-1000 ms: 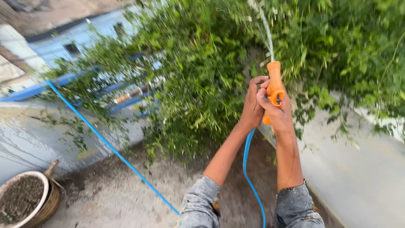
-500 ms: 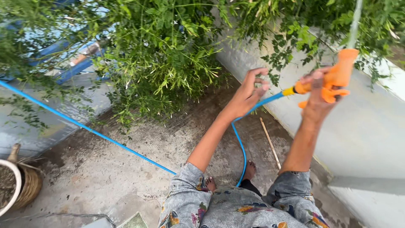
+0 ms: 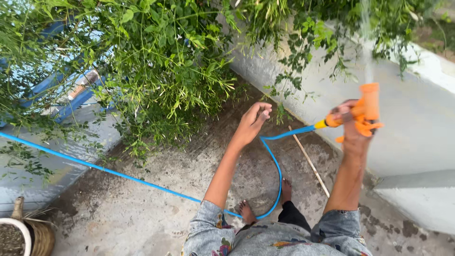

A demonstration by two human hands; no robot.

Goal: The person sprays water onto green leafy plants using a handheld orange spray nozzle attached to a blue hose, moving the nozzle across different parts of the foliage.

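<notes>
My right hand grips an orange spray nozzle that shoots a thin jet of water upward toward the leaves. A blue hose runs from the nozzle, loops down past my bare feet and trails off left across the ground. My left hand hangs free just left of the hose, fingers loosely curled, holding nothing. Bushy green plants fill the upper part of the view.
A pale concrete wall runs along the right. A thin wooden stick lies on the wet concrete floor by the wall. A woven basket with a white pot sits at the lower left. Blue railing shows behind the foliage.
My left hand has let go of the nozzle and dropped lower. My right hand swung the nozzle to the right, then slightly down. The view tilted down to the floor and my feet.
</notes>
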